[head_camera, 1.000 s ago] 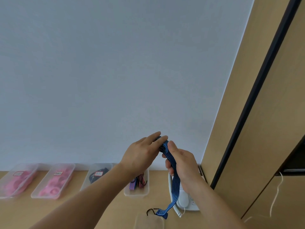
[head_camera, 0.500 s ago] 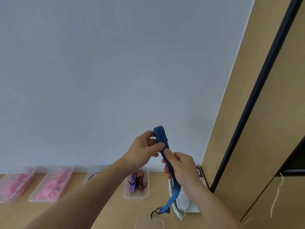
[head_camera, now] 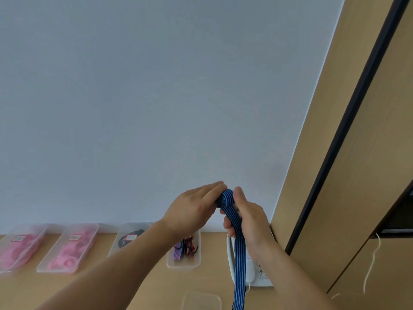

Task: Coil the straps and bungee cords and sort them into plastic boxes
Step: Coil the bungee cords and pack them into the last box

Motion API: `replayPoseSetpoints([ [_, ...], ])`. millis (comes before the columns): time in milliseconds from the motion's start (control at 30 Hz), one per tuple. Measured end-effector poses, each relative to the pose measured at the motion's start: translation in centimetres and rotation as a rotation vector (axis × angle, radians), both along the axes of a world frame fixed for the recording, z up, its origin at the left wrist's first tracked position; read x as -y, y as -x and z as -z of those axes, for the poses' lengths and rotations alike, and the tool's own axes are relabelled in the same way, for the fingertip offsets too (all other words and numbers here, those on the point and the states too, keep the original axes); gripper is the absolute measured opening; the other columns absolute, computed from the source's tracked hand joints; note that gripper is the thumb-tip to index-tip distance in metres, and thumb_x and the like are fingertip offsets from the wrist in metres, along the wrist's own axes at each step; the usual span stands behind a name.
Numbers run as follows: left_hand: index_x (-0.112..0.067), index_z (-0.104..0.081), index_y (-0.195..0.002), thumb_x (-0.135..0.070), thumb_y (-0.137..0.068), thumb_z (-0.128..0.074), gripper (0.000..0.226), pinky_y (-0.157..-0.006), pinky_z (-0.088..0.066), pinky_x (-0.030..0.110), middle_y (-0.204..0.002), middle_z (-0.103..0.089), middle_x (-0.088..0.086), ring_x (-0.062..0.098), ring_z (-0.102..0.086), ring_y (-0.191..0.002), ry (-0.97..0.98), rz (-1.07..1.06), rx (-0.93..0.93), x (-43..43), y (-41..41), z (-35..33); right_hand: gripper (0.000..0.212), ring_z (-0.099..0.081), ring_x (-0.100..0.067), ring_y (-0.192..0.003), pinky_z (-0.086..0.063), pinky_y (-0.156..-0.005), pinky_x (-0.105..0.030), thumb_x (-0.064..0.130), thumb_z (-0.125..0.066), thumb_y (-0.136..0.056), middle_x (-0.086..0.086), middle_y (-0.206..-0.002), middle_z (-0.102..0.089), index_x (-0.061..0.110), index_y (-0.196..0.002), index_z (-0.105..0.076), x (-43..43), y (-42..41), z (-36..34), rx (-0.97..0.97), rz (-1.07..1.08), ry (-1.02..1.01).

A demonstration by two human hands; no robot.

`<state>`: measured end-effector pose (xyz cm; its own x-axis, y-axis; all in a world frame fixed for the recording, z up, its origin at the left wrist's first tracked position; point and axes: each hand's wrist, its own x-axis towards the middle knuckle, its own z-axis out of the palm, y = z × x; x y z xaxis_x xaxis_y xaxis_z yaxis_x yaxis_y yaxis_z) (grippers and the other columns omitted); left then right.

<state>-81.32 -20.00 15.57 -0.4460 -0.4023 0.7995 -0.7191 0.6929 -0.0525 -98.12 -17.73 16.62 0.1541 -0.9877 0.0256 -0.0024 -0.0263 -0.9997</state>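
A blue striped bungee strap (head_camera: 239,260) is held up in front of the white wall. Its top end is rolled into a small coil (head_camera: 225,199). My left hand (head_camera: 194,209) pinches that coil from the left, fingers laid over it. My right hand (head_camera: 248,217) grips the strap just below the coil, thumb up beside it. The loose tail hangs down past the bottom edge of the view. Behind my left forearm, a clear plastic box (head_camera: 184,264) holds striped bungee cords (head_camera: 185,247) with hooks.
On the wooden table stand two clear boxes with pink coils (head_camera: 16,248) (head_camera: 68,251) and a clear box with dark straps (head_camera: 130,237). A white phone-like device (head_camera: 257,276) lies under the strap. A clear lid (head_camera: 202,300) sits at the front. A wooden cabinet (head_camera: 357,175) is on the right.
The strap loop that stood up between my hands half a second ago is now wound down into the coil. Both hands have stayed close together at about the same place.
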Motion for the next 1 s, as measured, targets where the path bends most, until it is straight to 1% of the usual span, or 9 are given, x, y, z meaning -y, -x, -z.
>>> replayPoseSetpoints([
  [133, -0.005, -0.062, -0.128, 0.006, -0.082, -0.071, 0.049, -0.082, -0.06, 0.035, -0.127, -0.067, 0.011, 0.027, -0.068, -0.112, 0.101, -0.024, 0.076, 0.8, -0.7, 0.9, 0.073, -0.05, -0.017, -0.05, -0.043, -0.052, -0.026, 0.069, -0.054, -0.077, -0.008, -0.059, -0.062, -0.002, -0.085, -0.068, -0.1, 0.0, 0.4, 0.035, -0.016, -0.004],
  [200, -0.011, -0.059, -0.135, 0.002, -0.084, -0.071, 0.055, -0.093, -0.053, 0.022, -0.133, -0.064, 0.005, 0.02, -0.064, -0.117, -0.031, -0.017, 0.012, 0.7, -0.6, 1.3, 0.072, -0.05, -0.016, -0.05, -0.043, -0.052, -0.025, 0.068, -0.054, -0.077, -0.007, -0.061, -0.063, -0.002, -0.087, -0.069, -0.1, 0.1, 0.5, 0.043, -0.015, 0.007],
  [300, -0.026, -0.036, -0.151, -0.017, -0.095, -0.06, 0.061, -0.092, -0.043, 0.006, -0.138, -0.059, -0.006, 0.005, -0.058, -0.118, -0.644, -0.042, -0.456, 0.1, 0.2, 0.4, 0.067, -0.051, -0.016, -0.051, -0.044, -0.055, -0.027, 0.066, -0.055, -0.078, -0.005, -0.064, -0.065, 0.001, -0.09, -0.069, -0.1, 0.1, 0.6, 0.036, -0.009, 0.033],
  [400, -0.014, -0.046, -0.144, -0.027, -0.101, -0.047, 0.045, -0.087, -0.055, 0.031, -0.121, -0.07, 0.004, 0.018, -0.065, -0.114, -1.305, 0.119, -0.988, 0.3, 0.2, -0.9, 0.063, -0.053, -0.014, -0.052, -0.045, -0.056, -0.028, 0.061, -0.054, -0.08, -0.003, -0.066, -0.066, 0.0, -0.091, -0.067, 0.1, 0.4, 0.8, 0.032, 0.002, 0.055],
  [467, -0.009, -0.061, -0.128, -0.036, -0.1, -0.041, 0.044, -0.09, -0.052, 0.042, -0.115, -0.073, 0.01, 0.025, -0.067, -0.111, -1.454, 0.275, -1.052, 0.0, 0.2, -1.8, 0.058, -0.054, -0.013, -0.052, -0.046, -0.055, -0.026, 0.059, -0.054, -0.08, -0.002, -0.065, -0.067, 0.003, -0.087, -0.067, 0.0, 0.2, 1.0, 0.006, -0.001, 0.075],
  [633, -0.005, -0.058, -0.126, -0.03, -0.087, -0.068, 0.047, -0.102, -0.046, 0.059, -0.117, -0.069, 0.021, 0.034, -0.068, -0.097, -1.431, 0.393, -1.063, -0.8, 0.6, -2.4, 0.045, -0.055, -0.014, -0.05, -0.048, -0.052, -0.024, 0.055, -0.056, -0.082, -0.004, -0.063, -0.068, 0.012, -0.079, -0.069, 0.1, -0.1, 1.3, -0.03, 0.025, 0.106],
  [700, -0.016, -0.048, -0.132, -0.022, -0.087, -0.07, 0.05, -0.097, -0.053, 0.052, -0.111, -0.072, 0.019, 0.034, -0.07, -0.093, -1.359, 0.386, -1.106, -0.9, 0.7, -2.5, 0.048, -0.056, -0.015, -0.049, -0.048, -0.051, -0.026, 0.057, -0.055, -0.085, -0.004, -0.062, -0.068, 0.011, -0.079, -0.068, 0.2, -0.1, 1.3, -0.078, 0.028, 0.086],
  [800, -0.028, -0.043, -0.133, -0.013, -0.091, -0.068, 0.051, -0.09, -0.056, 0.042, -0.104, -0.076, 0.009, 0.023, -0.072, -0.092, -1.118, 0.265, -0.928, -1.1, 1.1, -2.5, 0.047, -0.055, -0.016, -0.045, -0.046, -0.049, -0.027, 0.05, -0.055, -0.093, -0.003, -0.057, -0.067, 0.007, -0.08, -0.068, 0.3, 0.1, 1.7, -0.128, 0.048, 0.047],
  [1000, -0.026, -0.038, -0.143, -0.017, -0.092, -0.067, 0.06, -0.091, -0.055, 0.028, -0.124, -0.067, 0.0, 0.011, -0.071, -0.102, -0.864, 0.158, -0.707, -0.9, 0.9, -1.6, 0.042, -0.054, -0.017, -0.047, -0.045, -0.048, -0.025, 0.039, -0.054, -0.099, -0.005, -0.058, -0.065, 0.004, -0.083, -0.068, 0.3, 0.3, 1.4, -0.076, 0.011, -0.017],
])
